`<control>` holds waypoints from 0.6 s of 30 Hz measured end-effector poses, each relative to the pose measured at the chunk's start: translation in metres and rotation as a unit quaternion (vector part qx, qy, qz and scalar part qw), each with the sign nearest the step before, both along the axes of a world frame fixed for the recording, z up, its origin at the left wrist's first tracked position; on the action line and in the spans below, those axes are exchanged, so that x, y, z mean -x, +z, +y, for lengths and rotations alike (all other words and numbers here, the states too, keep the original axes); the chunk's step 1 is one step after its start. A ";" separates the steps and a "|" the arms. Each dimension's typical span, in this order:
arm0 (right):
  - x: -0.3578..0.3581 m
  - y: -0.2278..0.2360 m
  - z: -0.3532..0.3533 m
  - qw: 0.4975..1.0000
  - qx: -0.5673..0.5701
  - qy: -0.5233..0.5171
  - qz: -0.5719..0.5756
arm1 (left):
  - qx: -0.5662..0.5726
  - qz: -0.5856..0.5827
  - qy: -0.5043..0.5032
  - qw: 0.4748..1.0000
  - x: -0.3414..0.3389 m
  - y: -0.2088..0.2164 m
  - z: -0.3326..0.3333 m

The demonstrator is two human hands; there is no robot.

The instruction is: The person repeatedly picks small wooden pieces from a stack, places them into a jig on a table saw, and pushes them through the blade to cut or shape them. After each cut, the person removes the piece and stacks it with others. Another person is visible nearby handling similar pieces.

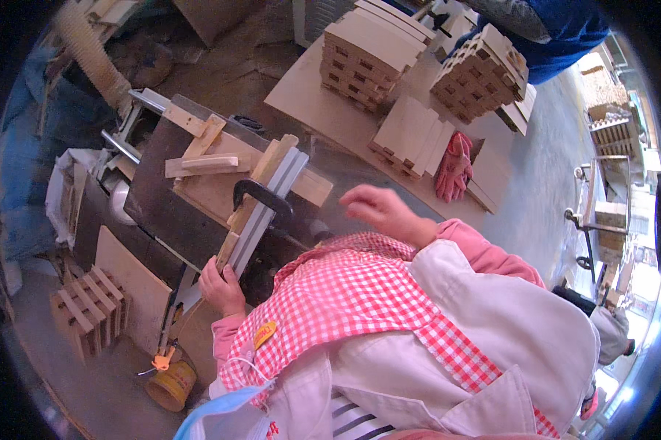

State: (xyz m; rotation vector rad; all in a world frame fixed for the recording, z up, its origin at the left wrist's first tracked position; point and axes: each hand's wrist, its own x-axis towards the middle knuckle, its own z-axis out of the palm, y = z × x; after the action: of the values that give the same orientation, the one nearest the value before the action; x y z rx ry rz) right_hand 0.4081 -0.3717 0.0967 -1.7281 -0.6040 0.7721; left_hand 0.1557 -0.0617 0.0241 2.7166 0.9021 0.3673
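Observation:
My left hand (222,290) rests at the near end of a fence made of a wooden strip and a grey metal rail (261,213). Its fingers lie against that end, with thumb and fingertips apart. A black C-clamp (263,196) grips the fence midway along. In the air to the right of the rail is my right hand (380,211), empty, its fingers loosely extended. Short wooden strips (212,163) are stacked on a flat wooden board (217,192) on the dark machine table (154,172).
On a low panel (301,92) ahead stand stacks of notched wooden pieces (363,62), with red gloves (455,167) beside them. A person (565,29) is at the far right. At left sit a slatted wooden stack (88,308), a leaning board (136,282) and a yellow bucket (170,387).

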 end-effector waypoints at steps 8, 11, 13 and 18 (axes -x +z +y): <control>-0.116 -0.053 -0.157 0.882 0.194 -0.393 -0.173 | -0.003 0.010 -0.005 1.000 -0.001 -0.003 0.002; -0.150 -0.073 -0.205 0.895 0.176 -0.409 -0.019 | -0.005 0.006 -0.010 1.000 -0.002 -0.002 0.002; -0.165 -0.081 -0.215 0.912 0.173 -0.366 0.065 | -0.010 0.008 -0.012 1.000 -0.002 -0.001 0.002; -0.181 -0.093 -0.203 0.871 0.102 -0.419 0.236 | 0.000 0.029 -0.010 1.000 -0.003 0.003 0.001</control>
State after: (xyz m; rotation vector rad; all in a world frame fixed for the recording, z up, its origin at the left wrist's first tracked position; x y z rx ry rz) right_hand 0.5888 -0.5744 0.0034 -1.6722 0.5686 0.5868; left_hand 0.1588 -0.0609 0.0275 2.7479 0.8880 0.2865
